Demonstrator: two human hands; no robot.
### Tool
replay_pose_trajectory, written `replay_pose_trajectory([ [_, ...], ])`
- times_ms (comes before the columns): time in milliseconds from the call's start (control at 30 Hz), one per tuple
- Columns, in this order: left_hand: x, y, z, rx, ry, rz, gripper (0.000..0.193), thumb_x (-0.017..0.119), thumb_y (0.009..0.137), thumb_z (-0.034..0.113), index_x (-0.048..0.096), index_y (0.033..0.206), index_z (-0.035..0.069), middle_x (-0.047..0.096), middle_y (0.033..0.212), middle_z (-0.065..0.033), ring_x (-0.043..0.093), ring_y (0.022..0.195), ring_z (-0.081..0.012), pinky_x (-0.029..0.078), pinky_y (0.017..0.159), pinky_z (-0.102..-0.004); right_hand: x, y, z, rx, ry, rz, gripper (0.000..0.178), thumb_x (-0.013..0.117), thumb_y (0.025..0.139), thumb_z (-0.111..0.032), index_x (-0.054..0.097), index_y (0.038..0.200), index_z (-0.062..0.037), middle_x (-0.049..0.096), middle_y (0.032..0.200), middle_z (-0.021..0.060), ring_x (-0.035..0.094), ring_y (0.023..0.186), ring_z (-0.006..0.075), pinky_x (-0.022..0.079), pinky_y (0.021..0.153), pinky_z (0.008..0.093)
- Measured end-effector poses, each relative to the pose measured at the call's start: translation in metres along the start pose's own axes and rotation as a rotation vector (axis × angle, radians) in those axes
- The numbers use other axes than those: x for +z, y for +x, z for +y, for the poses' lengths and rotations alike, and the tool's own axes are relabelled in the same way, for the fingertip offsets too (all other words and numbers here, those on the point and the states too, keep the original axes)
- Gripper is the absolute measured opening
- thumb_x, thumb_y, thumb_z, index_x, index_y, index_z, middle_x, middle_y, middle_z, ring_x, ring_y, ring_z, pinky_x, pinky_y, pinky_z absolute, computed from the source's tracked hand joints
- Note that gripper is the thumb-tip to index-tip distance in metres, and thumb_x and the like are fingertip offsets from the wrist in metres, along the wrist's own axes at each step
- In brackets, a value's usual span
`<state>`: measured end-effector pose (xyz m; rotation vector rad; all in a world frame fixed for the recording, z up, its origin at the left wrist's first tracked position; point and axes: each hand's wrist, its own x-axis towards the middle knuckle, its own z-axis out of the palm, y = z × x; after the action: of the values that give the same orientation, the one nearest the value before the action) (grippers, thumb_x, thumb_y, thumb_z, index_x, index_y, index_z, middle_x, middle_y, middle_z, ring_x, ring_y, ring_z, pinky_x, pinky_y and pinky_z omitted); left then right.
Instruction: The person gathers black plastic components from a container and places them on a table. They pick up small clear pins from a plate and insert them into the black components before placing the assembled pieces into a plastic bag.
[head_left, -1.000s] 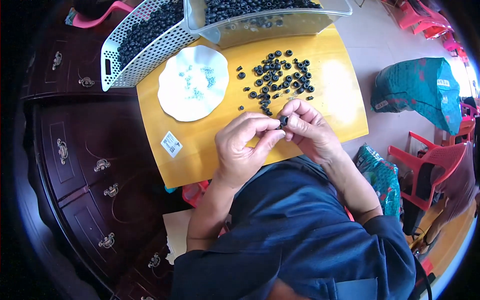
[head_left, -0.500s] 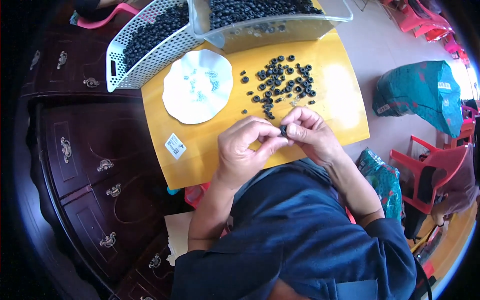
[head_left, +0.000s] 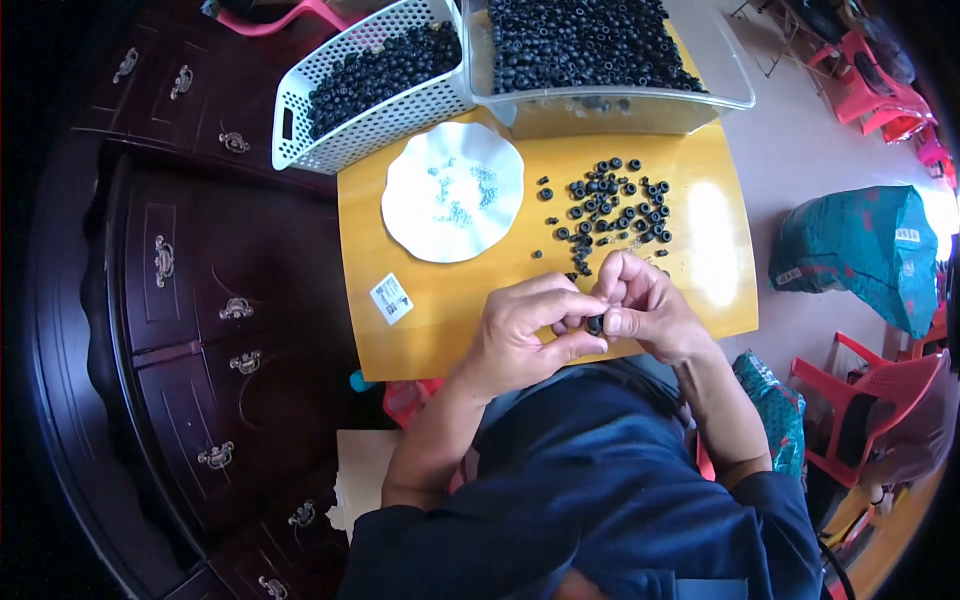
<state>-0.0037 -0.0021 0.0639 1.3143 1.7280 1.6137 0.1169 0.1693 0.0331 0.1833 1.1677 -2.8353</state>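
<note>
A small black ring-like part (head_left: 596, 324) is held up over the near edge of the table (head_left: 440, 335), to the right of the white wavy-edged plate (head_left: 400, 205) and nearer the person than it. The left hand (head_left: 520, 328) pinches this part from the left between thumb and forefinger; the right hand (head_left: 658, 312) grips it from the other side, fingers closed. Loose black pieces (head_left: 595, 187) lie scattered right of the plate. Tiny clear bits (head_left: 459, 213) rest on the plate. A small white printed square (head_left: 391, 299) lies nearer the person than the plate. Beyond the plate stand a white perforated basket (head_left: 400, 115) and a clear bin (head_left: 560, 120), both holding many black pieces. Well right of the plate, a teal bag (head_left: 850, 245) sits on the floor; a dark wooden cabinet (head_left: 190, 300) stands to its left.
</note>
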Motion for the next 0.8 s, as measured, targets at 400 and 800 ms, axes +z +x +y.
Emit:
replay_pose_trajectory([
  [400, 0.000, -0.006, -0.004, 0.079, 0.074, 0.075, 0.028, 0.088, 0.072, 0.010, 0.072, 0.094, 0.003, 0.056, 0.069, -0.0042, 0.053, 0.058, -0.0139, 0.042, 0.053, -0.0285, 0.013, 0.006, 0.003, 0.046, 0.041, 0.077, 0.035, 0.084, 0.082, -0.011, 0.054, 0.098, -0.0098, 0.066, 0.092, -0.0004, 0.063, 0.086, 0.0084, 0.051, 0.077, 0.0225],
  [800, 0.008, -0.016, -0.003, 0.068, 0.115, 0.053, 0.028, 0.086, 0.075, 0.007, 0.072, 0.098, 0.003, 0.057, 0.070, -0.0041, 0.055, 0.059, -0.0141, 0.043, 0.054, -0.0282, 0.011, -0.001, 0.002, 0.030, 0.016, 0.062, 0.033, 0.081, 0.083, -0.003, 0.054, 0.102, -0.0085, 0.065, 0.095, 0.0000, 0.064, 0.084, 0.0080, 0.052, 0.077, 0.0228],
])
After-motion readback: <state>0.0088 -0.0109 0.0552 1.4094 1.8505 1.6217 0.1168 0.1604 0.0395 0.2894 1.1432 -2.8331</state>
